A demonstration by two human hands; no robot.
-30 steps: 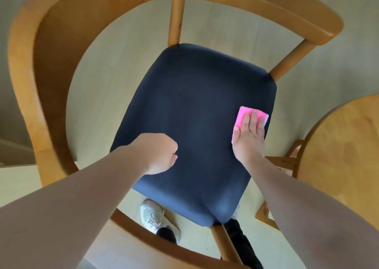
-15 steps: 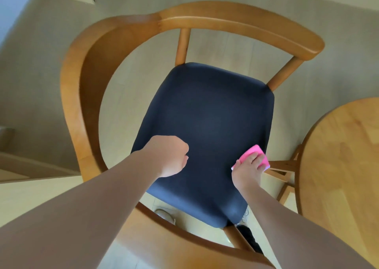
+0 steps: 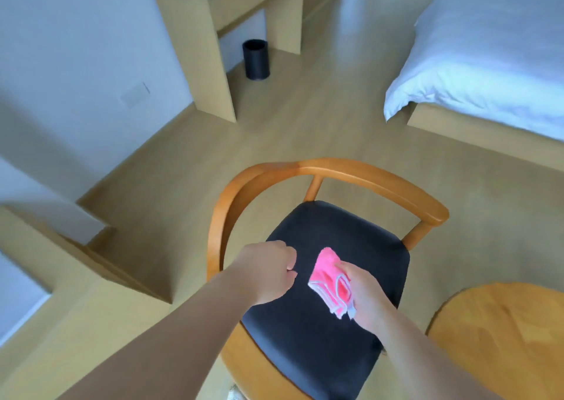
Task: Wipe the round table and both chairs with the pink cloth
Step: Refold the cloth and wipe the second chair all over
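Two bare hands hung over the dark seat of a wooden chair [image 3: 328, 277]. The right hand [image 3: 364, 293] gripped the pink cloth [image 3: 328, 277], fingers curled round its bunched, folded edge, so that the cloth stood up from the hand toward the left, above the middle of the seat; whether it touched the cushion could not be told. The left hand [image 3: 270, 273] was balled into a loose fist just beside the cloth, apart from it, holding nothing, near the seat's left front part. Around the seat ran the chair's curved wooden back and arm rail, on slim posts. At the lower right, close to the chair, showed the rim of the round desk [image 3: 500, 338] in pale wood. Farther off, across the light wooden floor, a black waste bin [image 3: 255, 59] stood upright under a wall-side wooden desk [image 3: 213, 33], and a bed [image 3: 488, 48] with white linen filled the upper right.
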